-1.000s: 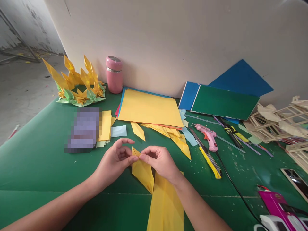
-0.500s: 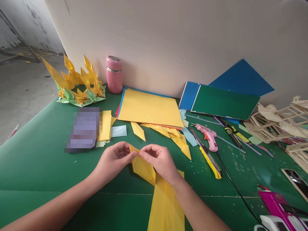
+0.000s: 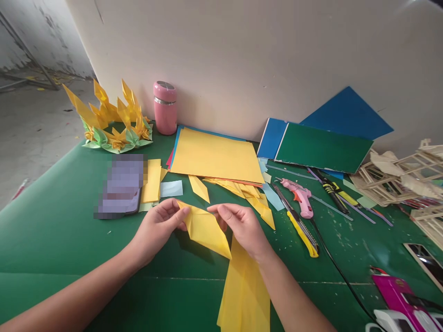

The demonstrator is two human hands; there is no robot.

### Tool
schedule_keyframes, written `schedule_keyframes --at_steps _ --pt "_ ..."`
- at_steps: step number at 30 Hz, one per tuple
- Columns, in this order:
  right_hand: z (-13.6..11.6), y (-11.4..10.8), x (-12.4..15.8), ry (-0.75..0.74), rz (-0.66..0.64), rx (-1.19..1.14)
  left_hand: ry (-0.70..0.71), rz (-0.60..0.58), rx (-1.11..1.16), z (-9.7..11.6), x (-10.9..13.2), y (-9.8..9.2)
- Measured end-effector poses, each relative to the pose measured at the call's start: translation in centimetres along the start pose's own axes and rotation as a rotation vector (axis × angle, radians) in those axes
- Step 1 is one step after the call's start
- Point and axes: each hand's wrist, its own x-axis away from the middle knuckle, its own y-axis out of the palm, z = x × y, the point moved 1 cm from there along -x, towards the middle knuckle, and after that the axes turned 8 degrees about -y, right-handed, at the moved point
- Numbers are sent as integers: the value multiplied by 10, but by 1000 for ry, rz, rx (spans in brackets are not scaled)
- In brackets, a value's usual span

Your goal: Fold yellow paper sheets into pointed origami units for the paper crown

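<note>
My left hand (image 3: pixel 162 221) pinches the left corner of a folded yellow paper (image 3: pixel 207 230) between thumb and fingers. The piece is held tilted just above the green table, its pointed end to the lower right. My right hand (image 3: pixel 242 226) is closed at the paper's upper right edge, thumb and forefinger together there; its other fingers are partly hidden. Long yellow paper strips (image 3: pixel 245 290) lie below, partly under my right wrist. Beyond my hands are several folded yellow paper points (image 3: pixel 258 203) and a single one (image 3: pixel 199 188).
A yellow-and-green paper crown (image 3: pixel 116 124), a pink flask (image 3: pixel 165 108) and a blurred phone (image 3: pixel 122 184) stand or lie left. Yellow sheets (image 3: pixel 216 154) lie at the back. To the right are a utility knife (image 3: pixel 301 233), a pink glue gun (image 3: pixel 299 196) with cord, and wooden stick frames (image 3: pixel 391 175).
The folded paper has turned to show a broader face, its point swinging right. My left hand moved slightly left; my right hand shifted right, away from the left fingertips.
</note>
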Motion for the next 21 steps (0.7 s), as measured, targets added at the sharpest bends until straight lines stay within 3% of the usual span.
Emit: schedule_keyframes --at_steps 3,8,13,17,21 --pt "2 -7 -2 68 -66 -44 -18 21 84 0 0 1" --pt "5 -10 -1 137 -107 -34 5 -45 15 -5 -2 2" --pt "7 -13 0 143 -137 71 152 -55 -76 -14 -2 1" --pt "7 -14 0 65 -125 271 367 -49 -461 -17 2 1" --pt "7 -13 -1 -129 -143 549 572 -46 -813 -17 2 0"
